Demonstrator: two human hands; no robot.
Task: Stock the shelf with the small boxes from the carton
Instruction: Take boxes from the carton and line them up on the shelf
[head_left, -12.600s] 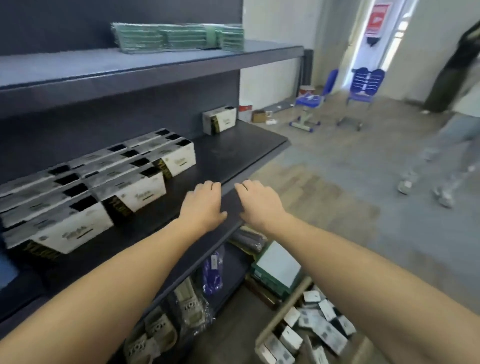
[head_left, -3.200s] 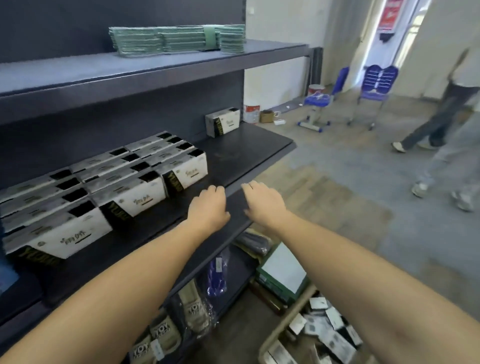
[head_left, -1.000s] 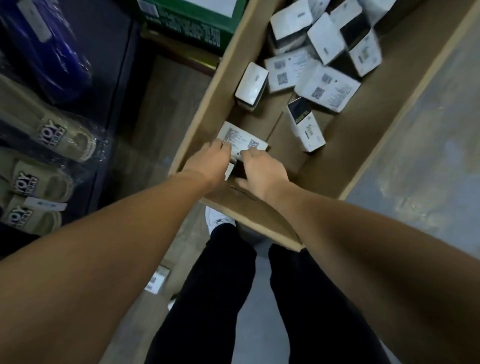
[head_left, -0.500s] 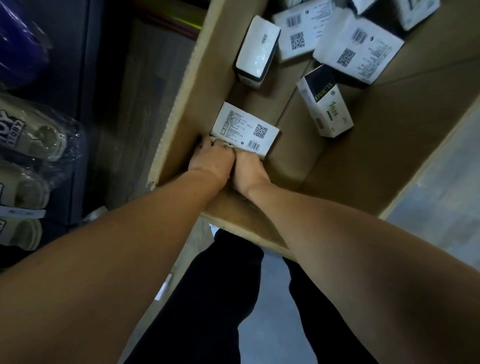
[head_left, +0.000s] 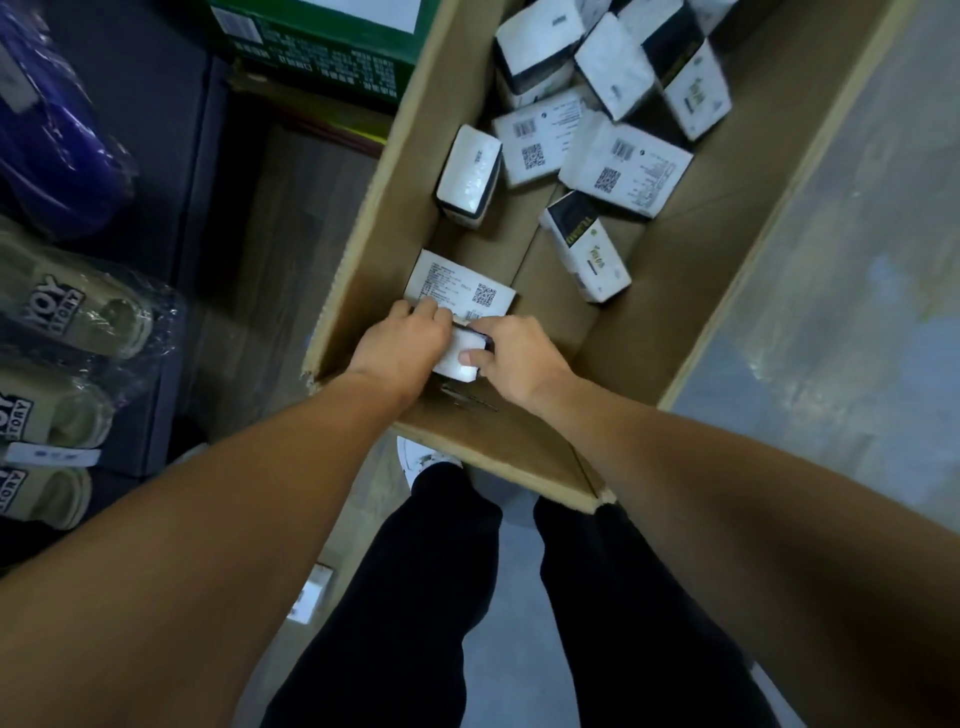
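Picking stage: both hands are down in the near end of the carton (head_left: 363, 228), collecting small boxes to carry up to the shelf, which is out of frame. Left hand (head_left: 400, 348) and right hand (head_left: 519, 358) meet over one small white box (head_left: 460, 358) wedged between them. Right thumb lies across its near face with the other fingers (head_left: 501, 330) curled over its top, so that hand is pinching it. Left hand fingers (head_left: 428, 312) bend over the near edge of a second box, the flat label-side box (head_left: 460, 286) with a QR code, lying on the carton floor just beyond the knuckles; whether they actually clamp it or only press on it, cannot tell.

Held box sits against the left palm, touching both hands, low against the carton's near wall. More boxes lie further in: an upright white box (head_left: 470, 176) by the left wall, a tilted black-and-white box (head_left: 587, 244) mid-floor, and a loose heap (head_left: 613, 104) at the far end.

Judgement: grasp is nearly set. Next move calls for firming the hold on both boxes, lifting them clear of the carton wall, then standing and turning to the shelf. Risk: the flat box may slip if only pressed.

Bagged slippers (head_left: 57, 312) and a green case (head_left: 322, 36) lie to the left.
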